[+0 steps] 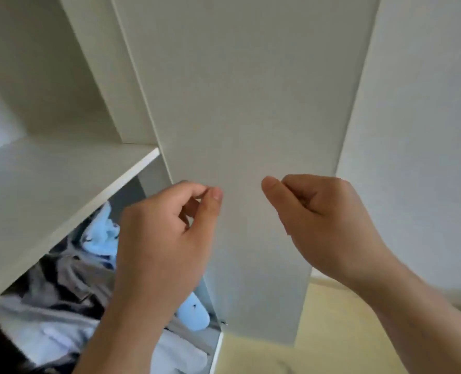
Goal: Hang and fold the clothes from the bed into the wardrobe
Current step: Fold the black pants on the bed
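I face a white wardrobe with its door (pixel 245 130) swung open, edge toward me. Both hands are raised in front of the door. My left hand (pixel 167 233) has curled fingers, thumb tip against the index finger, and holds nothing I can see. My right hand (pixel 321 220) is curled the same way, empty. Below a white shelf (pixel 62 190) at the left, clothes (pixel 62 300) fill the wardrobe: grey, dark and light blue garments (pixel 102 236). The bed is out of view.
The compartment above the shelf shows bare white walls. A white wall (pixel 418 130) stands at the right. Beige floor (pixel 332 333) shows at the bottom right, beneath the door.
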Available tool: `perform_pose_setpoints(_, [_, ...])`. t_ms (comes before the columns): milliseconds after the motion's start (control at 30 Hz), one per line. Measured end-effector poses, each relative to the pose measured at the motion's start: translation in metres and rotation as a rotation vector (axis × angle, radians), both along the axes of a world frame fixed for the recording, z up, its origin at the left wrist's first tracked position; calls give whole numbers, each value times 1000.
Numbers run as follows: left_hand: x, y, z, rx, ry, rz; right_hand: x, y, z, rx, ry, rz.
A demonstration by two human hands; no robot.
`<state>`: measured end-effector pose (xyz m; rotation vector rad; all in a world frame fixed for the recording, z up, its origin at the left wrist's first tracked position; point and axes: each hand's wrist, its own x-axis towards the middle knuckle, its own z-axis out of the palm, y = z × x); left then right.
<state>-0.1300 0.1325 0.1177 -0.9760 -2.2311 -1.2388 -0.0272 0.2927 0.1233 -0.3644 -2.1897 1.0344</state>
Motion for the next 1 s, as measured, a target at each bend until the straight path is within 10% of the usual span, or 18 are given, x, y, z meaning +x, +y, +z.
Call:
perform_pose_setpoints(500, [252, 302, -27, -81, -44, -914, 353, 163, -28, -8, -8, -923])
perform_pose_setpoints(1000, [510, 608, -89, -279, -34, -1265, 610, 408, -93, -75, -160, -1237])
